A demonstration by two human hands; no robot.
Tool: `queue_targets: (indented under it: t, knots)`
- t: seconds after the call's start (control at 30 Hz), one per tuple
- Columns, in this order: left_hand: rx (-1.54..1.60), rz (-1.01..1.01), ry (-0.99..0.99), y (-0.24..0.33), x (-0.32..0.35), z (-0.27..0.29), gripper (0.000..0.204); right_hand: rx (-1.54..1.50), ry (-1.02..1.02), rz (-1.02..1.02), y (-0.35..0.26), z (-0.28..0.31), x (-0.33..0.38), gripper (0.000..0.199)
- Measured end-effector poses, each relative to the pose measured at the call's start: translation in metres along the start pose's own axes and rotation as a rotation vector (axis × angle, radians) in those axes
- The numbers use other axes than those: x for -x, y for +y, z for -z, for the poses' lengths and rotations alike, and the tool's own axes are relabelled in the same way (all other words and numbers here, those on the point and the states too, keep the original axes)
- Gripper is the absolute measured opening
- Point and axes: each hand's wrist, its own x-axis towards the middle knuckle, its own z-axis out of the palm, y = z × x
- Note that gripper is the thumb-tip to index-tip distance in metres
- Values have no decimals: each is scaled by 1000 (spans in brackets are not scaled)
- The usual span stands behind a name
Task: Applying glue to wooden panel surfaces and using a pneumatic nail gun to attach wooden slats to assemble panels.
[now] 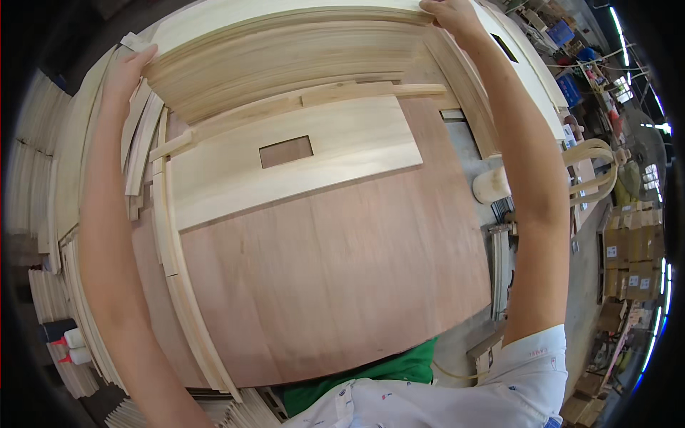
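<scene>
Fingers [146,54] of the left hand [127,71] and of the right hand [451,16] are curled over the two ends of a stack of pale boards [285,60], held at the far edge of the table [464,146], beyond a panel [300,160] with a rectangular cutout.

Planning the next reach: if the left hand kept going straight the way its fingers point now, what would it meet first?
The left hand already rests at the left end of the stack of pale wood slats. Its fingers point up and right, so it would press into that stack first; depth is hard to judge.
</scene>
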Motion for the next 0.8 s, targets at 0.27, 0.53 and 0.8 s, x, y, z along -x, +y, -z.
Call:
queue_targets:
  t: [0.27,0.53,0.8]
  knots:
    - [57,-131,122,-8,-14,-7,64,-78,-55,-74,-17,9,10,10]
    - [375,-73,258,-30,76,16,62,-547,-29,-49,-22,36,80,29]
    - [239,167,371,-23,352,-1,48,-687,-263,-445,10,83,303,41]
